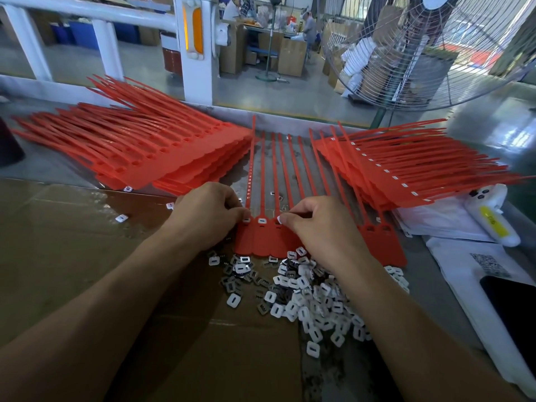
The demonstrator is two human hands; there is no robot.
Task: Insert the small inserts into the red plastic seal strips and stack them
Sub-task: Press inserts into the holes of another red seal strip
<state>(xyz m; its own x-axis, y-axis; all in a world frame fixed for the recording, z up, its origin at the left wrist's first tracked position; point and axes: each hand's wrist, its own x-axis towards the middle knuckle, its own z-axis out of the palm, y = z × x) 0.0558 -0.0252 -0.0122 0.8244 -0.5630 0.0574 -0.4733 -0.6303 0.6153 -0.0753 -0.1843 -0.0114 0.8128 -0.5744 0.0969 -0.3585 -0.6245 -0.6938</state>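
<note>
Both hands rest close together on a joined row of flat red plastic seal strips (262, 239). The left hand (207, 213) presses a small white rectangular insert (246, 219) into one strip head; the right hand (316, 224) pinches another insert (280, 219) beside it. Loose white inserts (307, 294) lie heaped just below the right wrist.

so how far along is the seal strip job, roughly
Done: the stack on the right shows white inserts in its slots. In hand: the sheet in the middle has inserts in its leftmost slots; the left hand presses one and the right hand pinches another at the next slot, while slots at its right end look empty. Left: the stack on the left has empty slots, and a pile of loose inserts remains.
</note>
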